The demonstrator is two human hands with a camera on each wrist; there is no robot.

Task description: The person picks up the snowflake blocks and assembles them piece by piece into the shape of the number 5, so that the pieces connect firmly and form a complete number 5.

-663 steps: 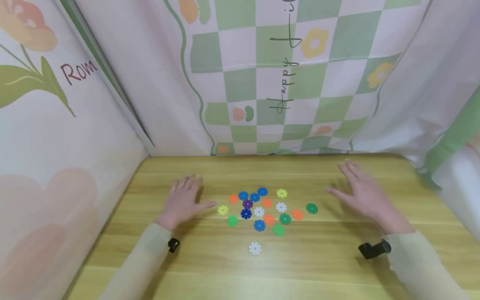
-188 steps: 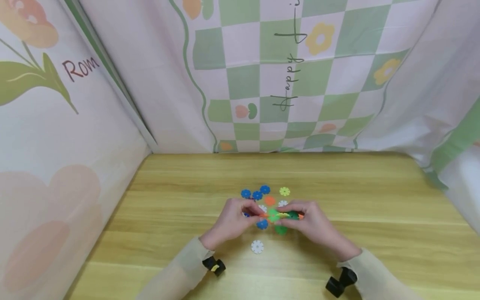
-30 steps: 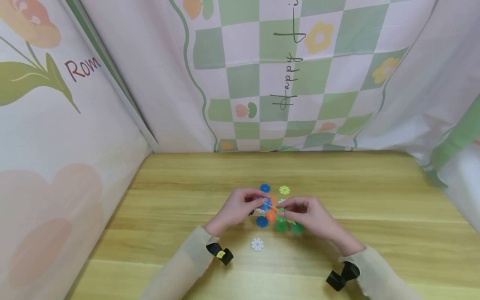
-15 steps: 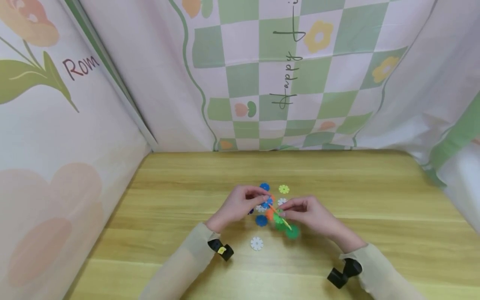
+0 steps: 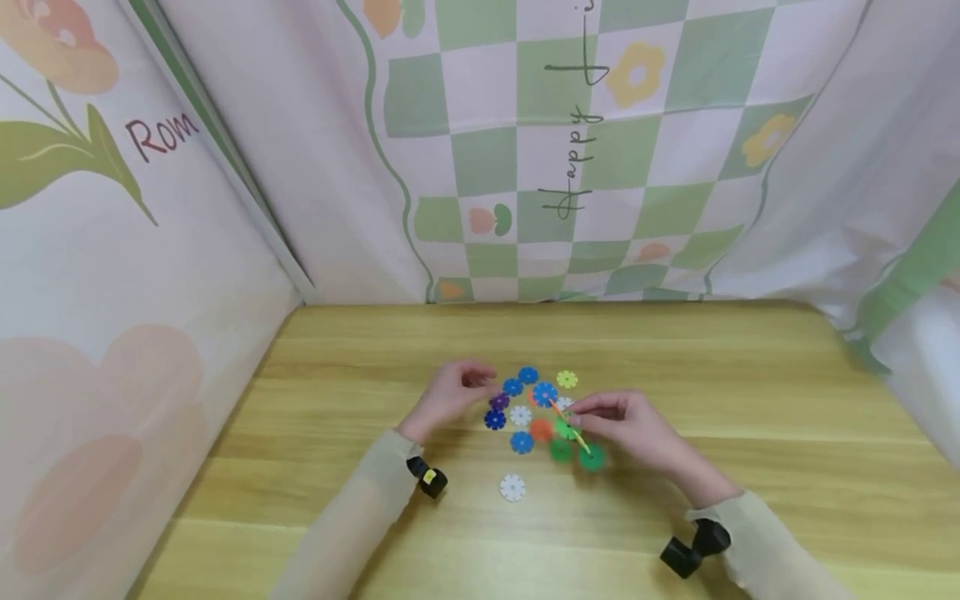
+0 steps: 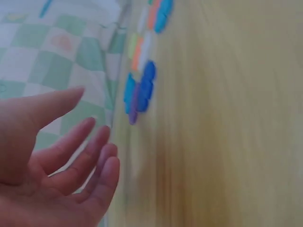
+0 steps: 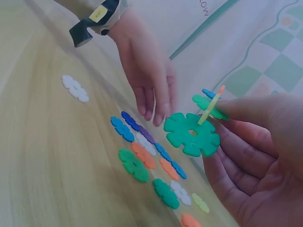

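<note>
In the head view my right hand (image 5: 637, 433) pinches a chain of joined snowflake discs at its light green disc (image 5: 567, 428). A blue disc (image 5: 545, 394) sits at the chain's upper end, with orange and yellow discs seen edge-on along it. At the lower end is a green disc (image 7: 182, 137), close up in the right wrist view. My left hand (image 5: 447, 396) holds nothing; its fingers are loosely bent in the left wrist view. Nearest to it lie a loose purple disc (image 5: 499, 402) and a dark blue disc (image 5: 494, 420).
More loose discs lie flat on the wooden table (image 5: 337, 533): a white disc (image 5: 521, 415), a blue disc (image 5: 522, 442), an orange disc (image 5: 541, 430) and a yellow disc (image 5: 567, 379) among them. Another white disc (image 5: 513, 487) lies nearer. A checkered curtain (image 5: 540, 167) hangs behind.
My left hand has let go of the chain's blue disc and moved left. The right hand keeps its grip. Over the longer span, several loose discs have become one chain.
</note>
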